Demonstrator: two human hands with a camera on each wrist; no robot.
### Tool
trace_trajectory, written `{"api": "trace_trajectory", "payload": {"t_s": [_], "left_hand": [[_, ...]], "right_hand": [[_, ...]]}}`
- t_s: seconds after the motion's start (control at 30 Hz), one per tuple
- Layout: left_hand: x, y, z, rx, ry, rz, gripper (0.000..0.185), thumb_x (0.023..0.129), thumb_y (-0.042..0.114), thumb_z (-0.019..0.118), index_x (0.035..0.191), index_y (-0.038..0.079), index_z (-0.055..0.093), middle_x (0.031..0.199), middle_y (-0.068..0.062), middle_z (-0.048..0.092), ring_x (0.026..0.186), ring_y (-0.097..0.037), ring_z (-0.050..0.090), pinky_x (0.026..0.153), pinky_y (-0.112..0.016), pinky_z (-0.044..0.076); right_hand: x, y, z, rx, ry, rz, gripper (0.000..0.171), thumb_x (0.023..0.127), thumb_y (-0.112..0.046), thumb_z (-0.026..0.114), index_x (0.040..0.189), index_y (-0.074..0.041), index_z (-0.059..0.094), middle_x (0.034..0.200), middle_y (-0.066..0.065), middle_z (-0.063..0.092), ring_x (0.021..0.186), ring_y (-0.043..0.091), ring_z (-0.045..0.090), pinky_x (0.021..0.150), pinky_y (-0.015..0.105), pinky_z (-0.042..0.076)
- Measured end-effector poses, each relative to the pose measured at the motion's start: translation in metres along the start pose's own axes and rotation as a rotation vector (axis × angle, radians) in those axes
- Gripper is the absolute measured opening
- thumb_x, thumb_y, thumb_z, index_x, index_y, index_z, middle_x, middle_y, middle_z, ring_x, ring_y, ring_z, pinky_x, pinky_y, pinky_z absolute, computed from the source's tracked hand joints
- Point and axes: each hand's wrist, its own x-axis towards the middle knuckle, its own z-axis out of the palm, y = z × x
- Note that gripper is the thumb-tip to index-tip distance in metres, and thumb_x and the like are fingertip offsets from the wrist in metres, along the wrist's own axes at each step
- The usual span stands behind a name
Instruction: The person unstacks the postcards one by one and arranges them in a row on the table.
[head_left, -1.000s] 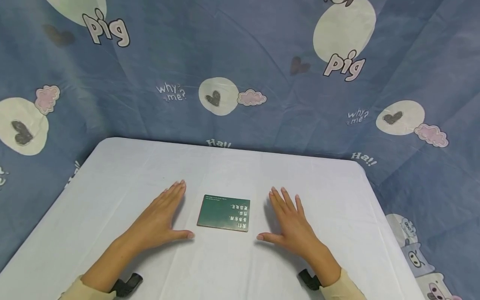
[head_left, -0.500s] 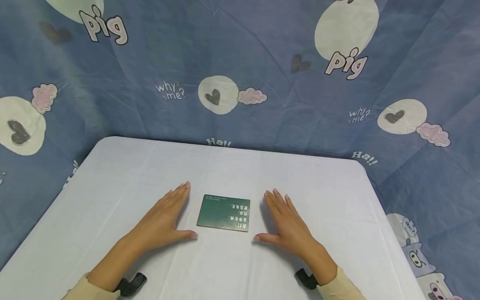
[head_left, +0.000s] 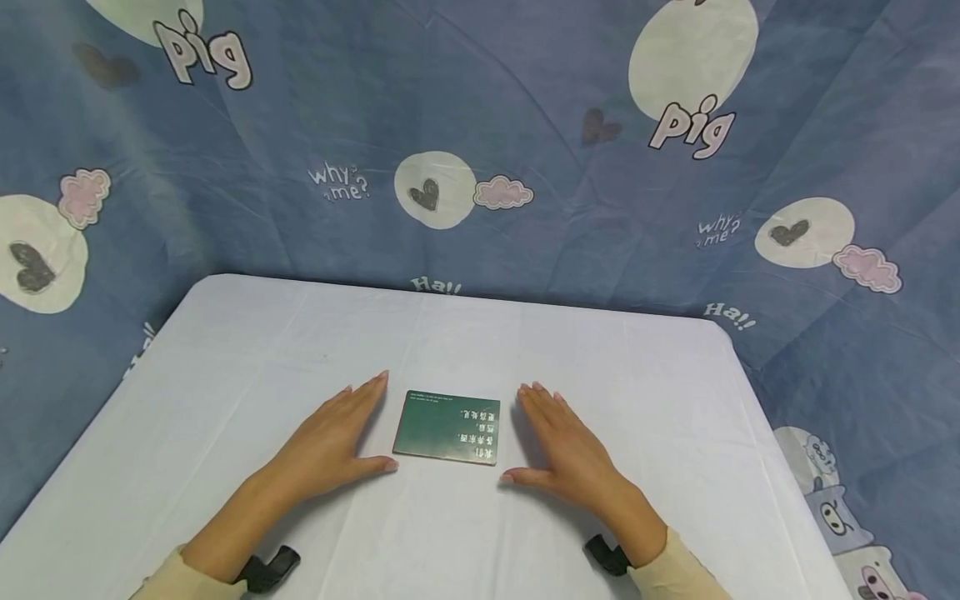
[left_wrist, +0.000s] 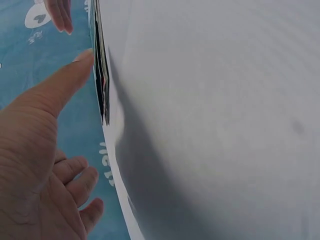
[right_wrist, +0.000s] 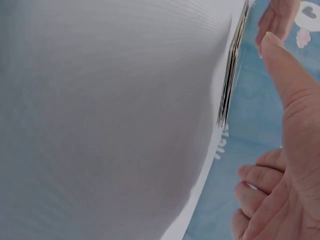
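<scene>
The left hand lies flat on the white-covered tabletop, palm down, fingers straight and together, thumb stretched out toward 3 o'clock so its tip sits just off the near left corner of the flat dark green rectangular booklet with pale printed characters. The right hand mirrors it, fingers straight and close together, thumb pointing toward 9 o'clock at the booklet's near right corner. Neither hand grips anything; this symmetric flanking pose seems to bracket the booklet from both sides, ready to close on its edges.

From the left hand the booklet lies at about 3 o'clock, just beside the fingers; from the right hand at about 9 o'clock, likewise just beside. Whether either thumb tip actually touches it cannot be told. The booklet lies flat near the tabletop's middle. Behind the tabletop, at 12 o'clock, hangs a blue cartoon-printed cloth backdrop.
</scene>
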Motion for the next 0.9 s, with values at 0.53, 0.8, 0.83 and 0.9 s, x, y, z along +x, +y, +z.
{"api": "trace_trajectory", "payload": {"t_s": [0.53, 0.8, 0.83, 0.9], "left_hand": [[0.008, 0.004, 0.002, -0.004, -0.018, -0.003, 0.12, 0.078, 0.05, 0.091, 0.164, -0.001, 0.025, 0.167, -0.018, 0.034, 0.152, -0.034, 0.036, 0.124, -0.053, 0.026], [0.006, 0.004, 0.004, -0.029, -0.014, -0.016, 0.118, 0.079, 0.05, 0.09, 0.165, 0.002, 0.025, 0.167, -0.016, 0.034, 0.152, -0.034, 0.036, 0.123, -0.054, 0.028], [0.006, 0.004, 0.005, -0.031, -0.014, -0.016, 0.118, 0.079, 0.051, 0.09, 0.165, 0.002, 0.025, 0.167, -0.016, 0.034, 0.152, -0.034, 0.035, 0.123, -0.054, 0.028], [0.005, 0.003, 0.006, -0.038, -0.014, -0.015, 0.118, 0.08, 0.051, 0.089, 0.165, 0.003, 0.025, 0.167, -0.016, 0.033, 0.153, -0.033, 0.035, 0.123, -0.054, 0.027]], "right_hand": [[0.008, 0.0, 0.003, 0.019, -0.006, -0.053, 0.116, 0.08, -0.062, 0.084, 0.16, 0.005, 0.032, 0.166, 0.02, 0.034, 0.155, 0.033, 0.029, 0.127, 0.047, 0.02], [0.01, -0.003, 0.006, 0.011, -0.03, -0.061, 0.115, 0.081, -0.063, 0.082, 0.161, 0.004, 0.032, 0.167, 0.017, 0.033, 0.156, 0.031, 0.026, 0.127, 0.044, 0.018], [0.011, -0.004, 0.006, 0.014, -0.039, -0.058, 0.116, 0.081, -0.063, 0.082, 0.161, 0.004, 0.032, 0.167, 0.017, 0.032, 0.157, 0.031, 0.025, 0.128, 0.043, 0.017], [0.012, -0.005, 0.006, 0.021, -0.048, -0.057, 0.116, 0.081, -0.064, 0.082, 0.161, 0.003, 0.031, 0.167, 0.017, 0.032, 0.157, 0.03, 0.024, 0.128, 0.043, 0.017]]}}
